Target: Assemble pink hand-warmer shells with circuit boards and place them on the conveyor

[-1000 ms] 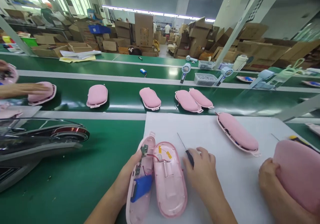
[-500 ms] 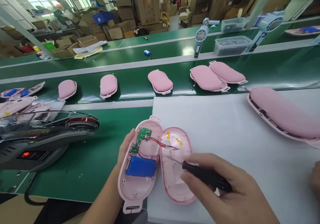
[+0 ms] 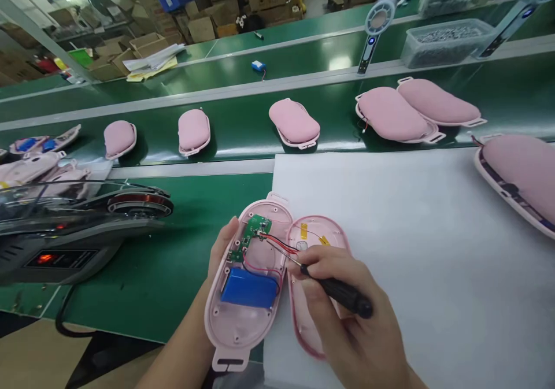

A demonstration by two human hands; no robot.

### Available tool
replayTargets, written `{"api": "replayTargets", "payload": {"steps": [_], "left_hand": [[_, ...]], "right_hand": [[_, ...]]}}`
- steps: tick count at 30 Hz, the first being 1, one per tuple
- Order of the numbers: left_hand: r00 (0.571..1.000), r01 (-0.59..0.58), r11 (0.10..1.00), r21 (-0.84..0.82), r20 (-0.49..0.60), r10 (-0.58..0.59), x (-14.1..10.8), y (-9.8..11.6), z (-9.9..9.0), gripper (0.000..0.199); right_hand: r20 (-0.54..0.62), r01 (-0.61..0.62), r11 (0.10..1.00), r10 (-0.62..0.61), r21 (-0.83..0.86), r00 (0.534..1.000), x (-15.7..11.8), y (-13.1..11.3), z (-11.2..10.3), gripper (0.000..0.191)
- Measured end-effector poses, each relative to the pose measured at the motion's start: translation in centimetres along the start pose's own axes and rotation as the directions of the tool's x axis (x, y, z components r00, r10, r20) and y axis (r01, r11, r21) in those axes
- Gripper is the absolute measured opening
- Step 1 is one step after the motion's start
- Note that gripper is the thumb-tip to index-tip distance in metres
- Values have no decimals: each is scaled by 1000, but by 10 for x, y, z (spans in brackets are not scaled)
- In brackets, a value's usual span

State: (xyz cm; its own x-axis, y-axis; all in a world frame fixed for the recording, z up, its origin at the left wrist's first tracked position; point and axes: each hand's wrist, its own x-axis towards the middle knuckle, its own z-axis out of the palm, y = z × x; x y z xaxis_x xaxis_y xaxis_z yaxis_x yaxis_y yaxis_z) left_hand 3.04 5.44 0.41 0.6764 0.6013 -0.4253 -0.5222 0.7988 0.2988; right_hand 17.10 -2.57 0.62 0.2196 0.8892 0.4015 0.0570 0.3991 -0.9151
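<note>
- The left shell half (image 3: 229, 326) is held at its outer edge by the left hand (image 3: 223, 250), whose fingers are curled around it; how far the grip reaches underneath cannot be told.
- The hollow side is turned up, presumably so that the parts inside can be seen and reached, while the hand is kept clear of the opening.
- A black-handled screwdriver (image 3: 342, 296) is gripped by the right hand (image 3: 353, 314), pinched near the front of the handle – a pen-like hold, probably chosen for fine control.
- The thin shaft is pointed at the green circuit board (image 3: 256, 227), beside the red and black wires (image 3: 277, 241); whether anything is touched by the tip cannot be told.
- The right shell half (image 3: 318, 222) is placed just beside the left one (partly covered by the right hand), likely because the two are joined by those short wires.
- The left half is pale pink and oval, with small screw posts and a slotted tab at the near end; a blue battery pack (image 3: 249, 288) is seated below the board.
- Pieces of yellow tape (image 3: 304, 230) are stuck inside the right half, which is laid on a white sheet (image 3: 425, 233), perhaps spread for protection.
</note>
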Motion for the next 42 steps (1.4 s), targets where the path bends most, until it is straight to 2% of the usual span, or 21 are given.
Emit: {"api": "replayTargets", "payload": {"steps": [3,7,18,25,31,37,42], "left_hand": [[999,33,999,-36,12,-32,1,0,1,58],[1000,21,999,-42,-8,-22,2,0,4,57],[994,29,999,-39,-107,-33,-2,0,4,55],[991,41,997,-62,-125,-48,-2,1,2,56],[993,74,994,-80,-90,-81,-1,1,7,53],[995,79,991,-106,-60,-85,0,0,8,53],[996,84,994,-69,9,-84,3,6,3,45]], "right_hand": [[7,17,1000,-17,21,1000,1,3,1,30],[12,1,999,-1,44,1000,2,3,1,30],[74,67,995,-62,-70,995,6,7,3,25],[87,88,995,-83,-47,993,4,10,3,27],[90,88,994,-82,-65,993,6,9,3,26],[150,198,961,-171,-193,974,4,8,3,24],[163,234,947,-200,-222,966,3,9,4,24]]}}
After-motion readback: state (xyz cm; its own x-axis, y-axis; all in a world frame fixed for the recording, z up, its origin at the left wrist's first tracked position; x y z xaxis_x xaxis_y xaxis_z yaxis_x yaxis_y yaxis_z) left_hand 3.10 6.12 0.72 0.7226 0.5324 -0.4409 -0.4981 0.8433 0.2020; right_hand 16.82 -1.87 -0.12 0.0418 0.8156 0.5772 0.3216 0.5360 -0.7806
